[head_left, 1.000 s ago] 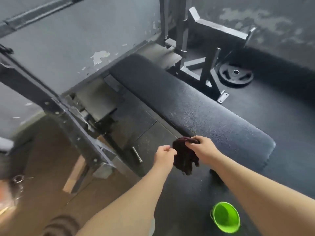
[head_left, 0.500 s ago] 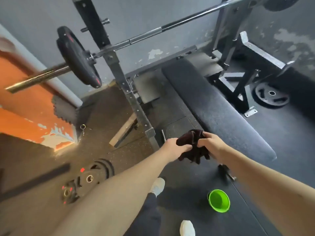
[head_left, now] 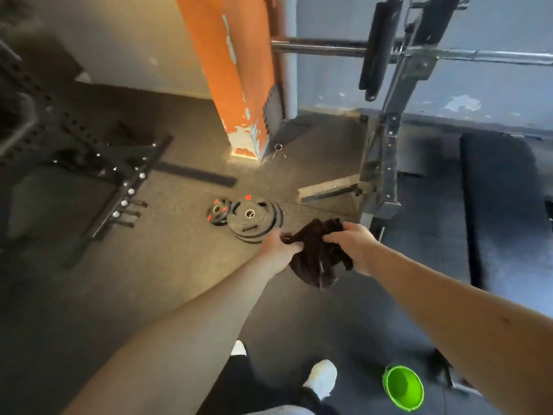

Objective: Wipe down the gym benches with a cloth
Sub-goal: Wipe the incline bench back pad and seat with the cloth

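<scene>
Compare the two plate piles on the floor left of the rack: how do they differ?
Size: the small pile is clearly narrower than the big stack. Layers: the big stack shows several plates slid askew; the small pile's count is unclear. Place: the small pile lies left of the big stack, close beside it. Shared: both black, round, flat on the floor, red marks.

Dark rubber floor (head_left: pixel 134 295), weight plates (head_left: pixel 254 218) stacked flat, green bucket (head_left: pixel 404 387) standing upright
</scene>
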`<state>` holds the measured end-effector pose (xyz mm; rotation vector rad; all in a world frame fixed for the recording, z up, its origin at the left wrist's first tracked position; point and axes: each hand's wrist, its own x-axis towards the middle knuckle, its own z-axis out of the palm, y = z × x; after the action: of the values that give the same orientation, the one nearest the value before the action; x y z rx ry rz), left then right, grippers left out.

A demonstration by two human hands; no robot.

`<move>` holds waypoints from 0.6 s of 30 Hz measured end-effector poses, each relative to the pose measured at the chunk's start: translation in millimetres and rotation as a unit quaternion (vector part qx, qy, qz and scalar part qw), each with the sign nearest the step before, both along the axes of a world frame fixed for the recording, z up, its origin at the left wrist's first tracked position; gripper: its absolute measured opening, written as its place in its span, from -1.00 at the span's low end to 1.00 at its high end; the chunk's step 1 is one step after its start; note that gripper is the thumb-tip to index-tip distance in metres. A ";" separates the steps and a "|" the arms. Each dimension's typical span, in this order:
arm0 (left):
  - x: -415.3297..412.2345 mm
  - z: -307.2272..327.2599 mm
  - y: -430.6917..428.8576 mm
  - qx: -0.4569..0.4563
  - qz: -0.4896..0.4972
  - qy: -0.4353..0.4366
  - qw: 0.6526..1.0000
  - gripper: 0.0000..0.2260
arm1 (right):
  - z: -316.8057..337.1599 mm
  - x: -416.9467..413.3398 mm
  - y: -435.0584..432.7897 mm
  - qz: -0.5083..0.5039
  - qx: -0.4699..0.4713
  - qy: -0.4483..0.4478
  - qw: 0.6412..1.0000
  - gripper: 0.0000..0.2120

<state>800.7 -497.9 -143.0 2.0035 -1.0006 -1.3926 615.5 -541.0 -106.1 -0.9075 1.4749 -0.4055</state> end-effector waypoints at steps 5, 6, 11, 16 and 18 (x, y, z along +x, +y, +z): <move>107.7 -1.9 55.2 -0.004 0.178 0.029 0.984 -0.68 | 3.4 136.2 23.1 0.093 0.009 -0.012 0.996 -0.84; 128.6 2.3 67.1 -0.010 0.197 0.024 0.980 -0.73 | 3.6 165.2 30.1 0.113 0.010 -0.015 0.993 -0.82; 259.4 2.9 130.0 -0.013 0.295 0.071 0.953 -0.88 | -5.3 323.5 75.4 0.206 -0.023 -0.027 0.978 -0.76; 388.2 24.6 185.4 -0.027 0.325 0.157 0.932 -0.83 | -9.1 477.2 118.4 0.238 -0.008 -0.042 0.970 -0.75; 446.0 28.8 213.6 -0.036 0.313 0.150 0.937 -0.80 | -11.2 542.9 141.1 0.253 0.010 -0.064 0.965 -0.64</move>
<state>1246.7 -284.3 -114.2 1.7573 -0.2331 -1.2181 1158.4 -399.9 -117.3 -1.1768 1.0773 -0.0685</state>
